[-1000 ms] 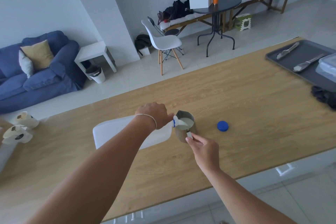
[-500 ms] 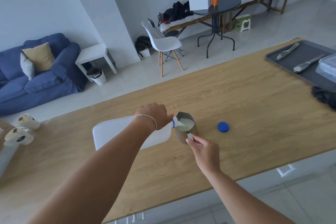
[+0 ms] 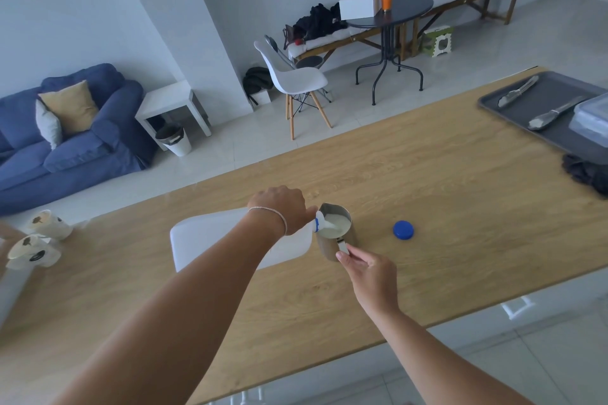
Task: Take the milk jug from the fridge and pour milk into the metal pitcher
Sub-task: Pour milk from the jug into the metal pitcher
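Note:
A white plastic milk jug (image 3: 210,240) lies tipped on its side above the wooden counter (image 3: 427,194), its mouth over the rim of the metal pitcher (image 3: 332,246). My left hand (image 3: 279,207) grips the jug near its neck. Milk streams from the spout and the pitcher holds white milk near its top. My right hand (image 3: 368,270) pinches the pitcher's handle on the near side. The jug's blue cap (image 3: 403,229) lies on the counter to the right of the pitcher.
A grey tray (image 3: 493,105) with metal utensils and a clear container sits at the far right, a dark cloth (image 3: 585,173) beside it. Two white cups (image 3: 39,240) stand at the left edge. Beyond the counter are a white chair, a round table and a blue sofa.
The milk level in the pitcher has risen slightly. Both hands, the jug and the pitcher hold nearly the same positions.

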Motion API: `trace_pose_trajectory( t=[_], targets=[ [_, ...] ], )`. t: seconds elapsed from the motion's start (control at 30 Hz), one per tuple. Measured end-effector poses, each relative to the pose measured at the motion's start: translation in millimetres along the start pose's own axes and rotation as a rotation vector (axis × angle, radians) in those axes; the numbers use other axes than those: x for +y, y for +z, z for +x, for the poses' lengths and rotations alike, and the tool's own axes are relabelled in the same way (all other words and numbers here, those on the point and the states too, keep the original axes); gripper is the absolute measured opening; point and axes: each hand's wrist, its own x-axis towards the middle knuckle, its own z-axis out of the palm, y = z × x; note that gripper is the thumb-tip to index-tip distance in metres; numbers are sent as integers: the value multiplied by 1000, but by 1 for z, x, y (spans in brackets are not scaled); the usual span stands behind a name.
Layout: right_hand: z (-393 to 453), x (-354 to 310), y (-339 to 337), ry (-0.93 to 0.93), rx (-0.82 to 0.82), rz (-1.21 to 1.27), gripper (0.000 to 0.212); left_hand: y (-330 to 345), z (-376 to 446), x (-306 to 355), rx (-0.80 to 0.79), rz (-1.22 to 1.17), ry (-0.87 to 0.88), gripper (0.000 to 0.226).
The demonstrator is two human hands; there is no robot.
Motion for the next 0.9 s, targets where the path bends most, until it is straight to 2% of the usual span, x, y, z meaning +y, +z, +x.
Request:
trace_pose_trajectory(
  t=[0.27,0.6,0.9],
  targets=[
    [-1,-1,-1,-27,1,-16,39,-2,3,0,22,1,14,55],
    [-1,-1,0,-36,9,-43,38,3,1,-3,54,-38,3,51],
    [-2,-1,0,-26,11,-29,37,36,-10,-3,74,-215,-74,61]
  ],
)
